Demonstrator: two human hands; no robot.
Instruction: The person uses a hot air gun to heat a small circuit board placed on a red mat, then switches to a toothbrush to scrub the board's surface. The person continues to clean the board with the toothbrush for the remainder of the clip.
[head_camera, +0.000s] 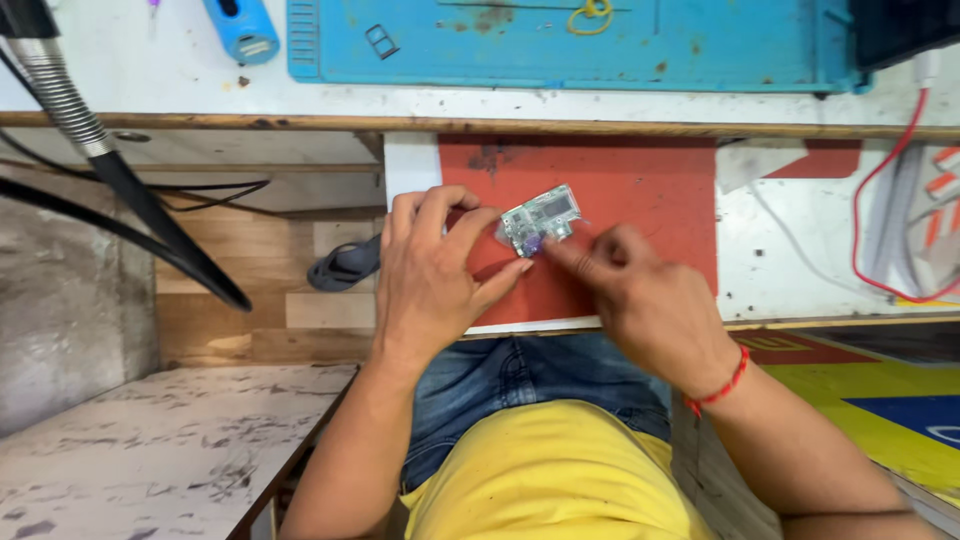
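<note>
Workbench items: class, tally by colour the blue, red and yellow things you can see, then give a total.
Blue: 2, work mat and small device
Red: 3, pad, cable, wrist thread
Yellow: 2, rubber band, shirt
Total: 7

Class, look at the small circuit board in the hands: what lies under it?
Under the circuit board lies the red mat. The left hand and right hand cover the mat near the board's lower edge, so that part is hidden.

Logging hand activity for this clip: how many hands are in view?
2. The left hand pinches the left edge of a small circuit board; the right hand touches its lower edge over the red mat. No other hands show.
</note>
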